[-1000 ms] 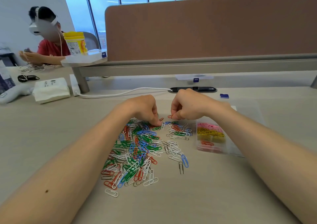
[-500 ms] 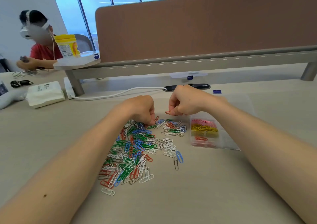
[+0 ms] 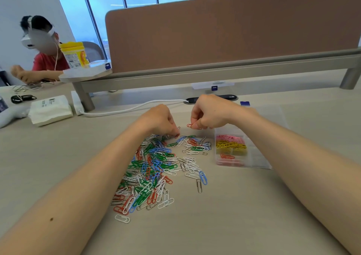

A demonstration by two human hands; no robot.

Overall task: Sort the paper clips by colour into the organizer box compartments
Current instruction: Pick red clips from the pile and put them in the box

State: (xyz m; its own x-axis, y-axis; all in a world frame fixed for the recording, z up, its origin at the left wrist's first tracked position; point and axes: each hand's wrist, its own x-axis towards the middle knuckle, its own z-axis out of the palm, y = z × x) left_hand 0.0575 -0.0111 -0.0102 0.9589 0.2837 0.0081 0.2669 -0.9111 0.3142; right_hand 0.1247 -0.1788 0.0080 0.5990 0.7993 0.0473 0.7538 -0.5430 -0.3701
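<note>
Organizer box: clear; pink, yellow and red clips in separate compartments.
Paper clip pile: mixed colours, just left of the box.
Right hand: beyond the box's far-left corner, fingers curled, pinching a red clip.
Left hand: farther left of the box, fingers curled down onto the pile; whether it grips anything cannot be told.

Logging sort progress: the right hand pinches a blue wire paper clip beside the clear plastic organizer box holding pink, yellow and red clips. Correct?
Not quite. The head view shows the right hand pinching a red wire paper clip, not blue. The clear plastic organizer box beside it is as you said.
</note>
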